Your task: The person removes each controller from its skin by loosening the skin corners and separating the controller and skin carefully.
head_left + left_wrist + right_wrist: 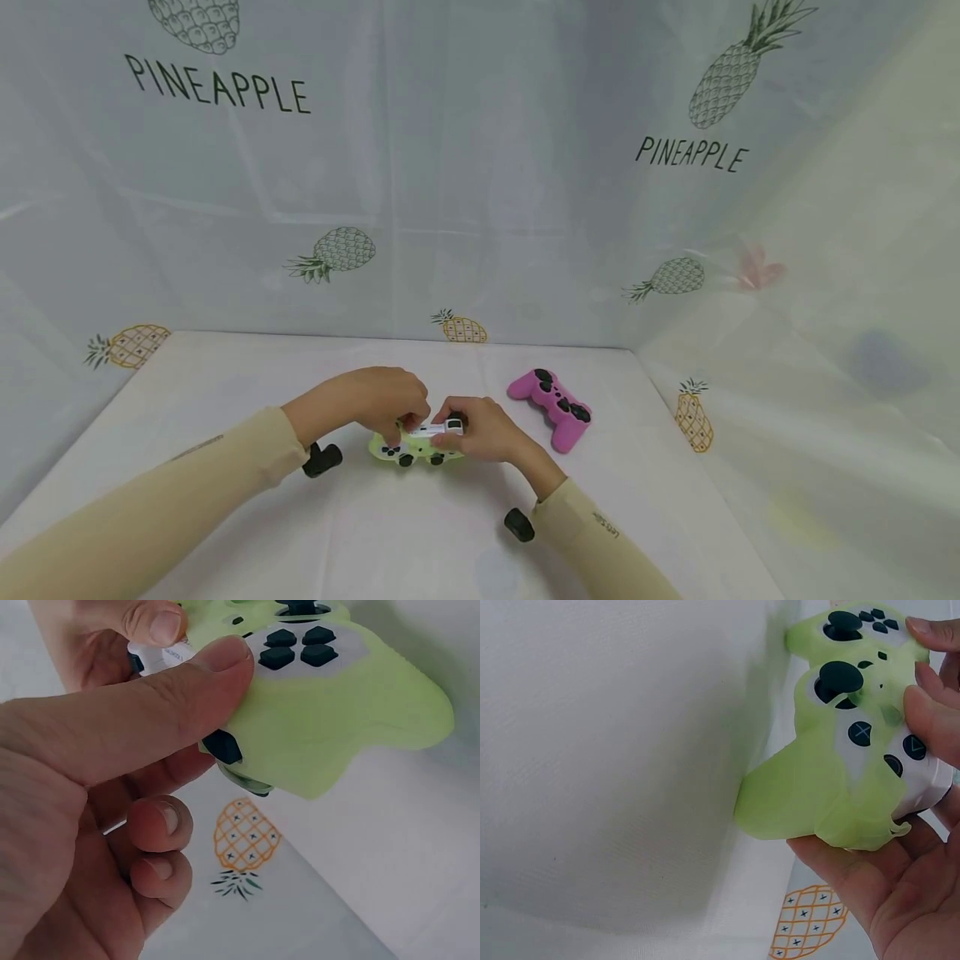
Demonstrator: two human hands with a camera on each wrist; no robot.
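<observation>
A white game controller (930,784) with black sticks and buttons wears a light green silicone cover (315,727). At its right end the cover is bunched and folded, and the white shell shows along the top edge. My left hand (386,400) pinches the controller's left side, thumb on the face by the directional buttons. The right hand (483,429) holds the other end, its thumb on the face and its fingers underneath. In the left wrist view, the right thumb (161,626) lies close to the left one. The palms hide part of the controller's top edge.
A pink game controller (555,404) lies on the white-covered table (420,542), right of my hands. Behind stands a pale curtain (480,167) printed with pineapples. Black wrist devices are on both arms, the left one (322,460) near the sleeve cuff.
</observation>
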